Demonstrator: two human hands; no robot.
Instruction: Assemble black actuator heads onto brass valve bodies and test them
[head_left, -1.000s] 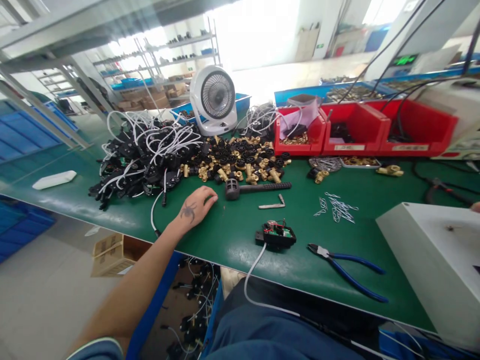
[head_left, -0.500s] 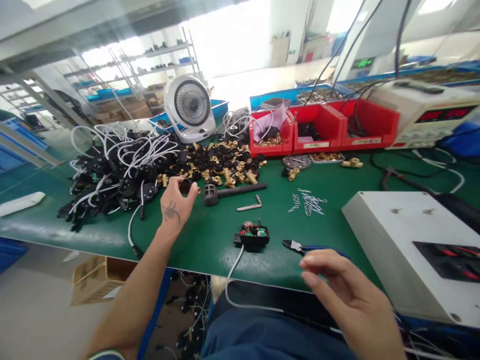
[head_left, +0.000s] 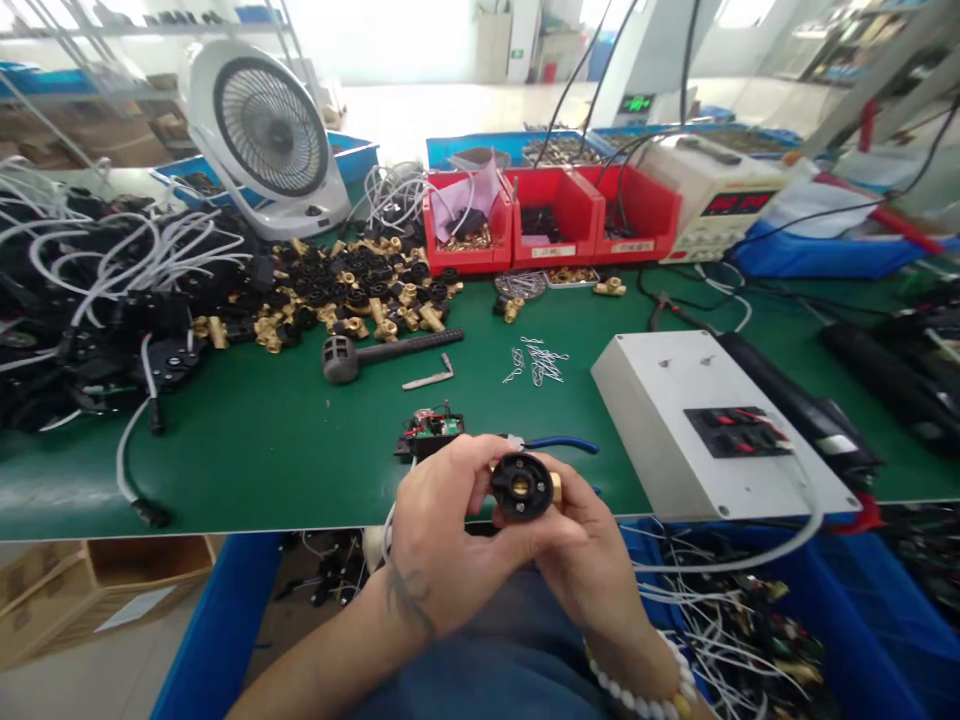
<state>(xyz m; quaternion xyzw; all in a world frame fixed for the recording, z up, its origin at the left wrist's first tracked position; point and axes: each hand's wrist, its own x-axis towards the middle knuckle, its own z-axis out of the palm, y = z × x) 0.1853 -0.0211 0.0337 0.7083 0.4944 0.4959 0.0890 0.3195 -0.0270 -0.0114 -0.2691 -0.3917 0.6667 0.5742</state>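
A brass valve body with a round black plastic cap (head_left: 523, 486) is held up between both hands, its capped face toward me. My left hand (head_left: 450, 530) closes on it from the left, and my right hand (head_left: 589, 540) grips it from the right, where a brass end shows. Behind the left fingers lies a small black housing with an open circuit board (head_left: 435, 425), partly hidden. Blue-handled pliers (head_left: 562, 442) lie just beyond my hands, their jaws mostly covered. Farther back are a bent metal hex key (head_left: 429, 379) and a black mallet (head_left: 390, 350).
A heap of brass and black valve parts (head_left: 375, 290) lies beside a white fan (head_left: 266, 130). Red bins (head_left: 551, 215) stand at the back. Wire clips (head_left: 540, 360) lie mid-table. A grey box (head_left: 697, 420) stands at right, black cabled units (head_left: 150, 260) at left.
My left hand has come from the parts heap to the front with a capped brass valve body. My right hand has joined it and grips the part too. The view has swung right.
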